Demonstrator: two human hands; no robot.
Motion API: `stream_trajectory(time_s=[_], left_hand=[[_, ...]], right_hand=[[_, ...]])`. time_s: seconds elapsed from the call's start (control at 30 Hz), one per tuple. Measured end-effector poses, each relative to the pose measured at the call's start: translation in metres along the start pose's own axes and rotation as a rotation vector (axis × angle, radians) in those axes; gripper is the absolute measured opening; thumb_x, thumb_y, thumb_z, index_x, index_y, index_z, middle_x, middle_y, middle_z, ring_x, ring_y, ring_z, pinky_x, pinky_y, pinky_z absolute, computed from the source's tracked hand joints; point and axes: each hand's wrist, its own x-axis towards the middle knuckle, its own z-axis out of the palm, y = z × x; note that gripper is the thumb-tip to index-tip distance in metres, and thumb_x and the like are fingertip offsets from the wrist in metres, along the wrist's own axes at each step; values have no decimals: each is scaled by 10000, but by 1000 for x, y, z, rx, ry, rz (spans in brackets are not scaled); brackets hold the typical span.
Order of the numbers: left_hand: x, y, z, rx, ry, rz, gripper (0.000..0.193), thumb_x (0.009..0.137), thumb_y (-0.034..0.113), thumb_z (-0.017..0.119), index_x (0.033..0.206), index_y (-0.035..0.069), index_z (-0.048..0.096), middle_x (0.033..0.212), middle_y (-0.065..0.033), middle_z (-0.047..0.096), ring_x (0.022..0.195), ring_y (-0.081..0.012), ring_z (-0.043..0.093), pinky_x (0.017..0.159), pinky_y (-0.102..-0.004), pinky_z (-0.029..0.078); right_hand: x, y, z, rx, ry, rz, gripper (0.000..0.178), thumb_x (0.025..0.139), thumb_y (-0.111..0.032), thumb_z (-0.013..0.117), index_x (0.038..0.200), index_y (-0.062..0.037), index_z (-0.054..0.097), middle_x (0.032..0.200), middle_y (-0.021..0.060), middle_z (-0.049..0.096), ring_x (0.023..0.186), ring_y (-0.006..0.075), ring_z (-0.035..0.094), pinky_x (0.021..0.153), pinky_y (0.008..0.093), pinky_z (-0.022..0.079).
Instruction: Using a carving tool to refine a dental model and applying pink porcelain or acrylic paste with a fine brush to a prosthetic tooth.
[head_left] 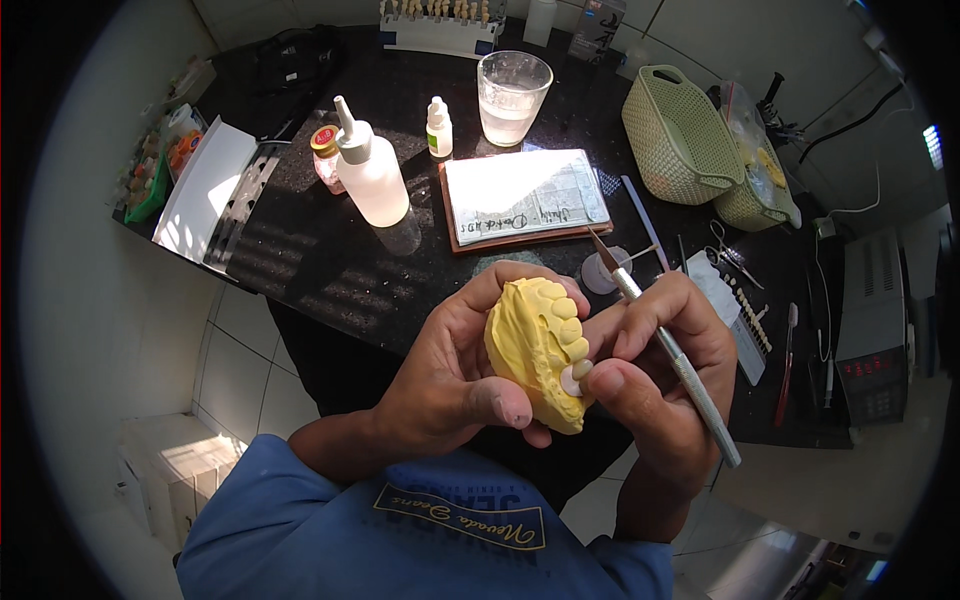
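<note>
My left hand [440, 385] is wrapped round a yellow dental cast [530, 350], held up in front of my chest with its row of teeth turned to the right. A silver knife [690, 378] with a narrow pointed blade rests in my right hand [655, 405], slanting up and left past the cast. The right thumb and a fingertip are at the cast's lower teeth, beside a pale tooth piece [582, 369] and a whitish patch [570, 382]. Whether those fingertips pinch the tooth piece or only touch it, I cannot tell.
On the black counter [300, 235] stand a white squeeze bottle [373, 180], small dropper bottle [439, 128], red-lidded jar [327, 160] and glass of liquid [512, 105]. Behind the cast lies a paper-covered pad [520, 195]. Green baskets [680, 140], scissors [733, 255] and a tooth shade strip [752, 320] are right.
</note>
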Motion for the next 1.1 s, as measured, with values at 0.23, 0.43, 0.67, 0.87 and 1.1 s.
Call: stream_trajectory(time_s=[0.23, 0.43, 0.67, 0.87, 1.1], left_hand=[[1, 0, -1, 24, -16, -4, 757, 704, 158, 811, 1286, 43, 341, 1236, -92, 455, 1019, -204, 607, 692, -288, 614], [2, 7, 12, 249, 183, -105, 911, 537, 543, 848, 1173, 43, 429, 1184, -120, 443, 1085, -161, 510, 920, -290, 462], [1, 8, 12, 256, 183, -91, 912, 549, 536, 849, 1179, 34, 419, 1187, -120, 439, 1071, -156, 524, 926, -295, 465], [2, 7, 12, 241, 184, -89, 914, 545, 528, 853, 1180, 34, 419, 1191, -119, 437, 1064, -161, 532, 921, -298, 472], [1, 7, 11, 229, 177, -86, 900, 559, 507, 854, 1187, 34, 417, 1197, -123, 434, 1046, -164, 547, 911, -303, 483]], right_hand=[[-1, -2, 1, -6, 21, 34, 207, 766, 33, 688, 859, -1, 507, 830, 152, 653, 783, 150, 646, 720, 276, 529], [0, -3, 2, 8, 34, 34, 205, 766, 43, 681, 853, -1, 501, 811, 159, 647, 764, 150, 637, 708, 281, 525], [1, -1, 3, -25, 38, 3, 201, 768, 50, 673, 849, -2, 496, 794, 162, 641, 752, 145, 626, 712, 283, 511], [1, -4, 6, 7, 52, 25, 199, 772, 51, 667, 851, 1, 491, 786, 163, 637, 738, 152, 629, 701, 287, 516], [1, -1, 7, -80, 94, -1, 276, 762, -73, 708, 859, -29, 453, 762, 142, 617, 656, 102, 576, 611, 212, 472]])
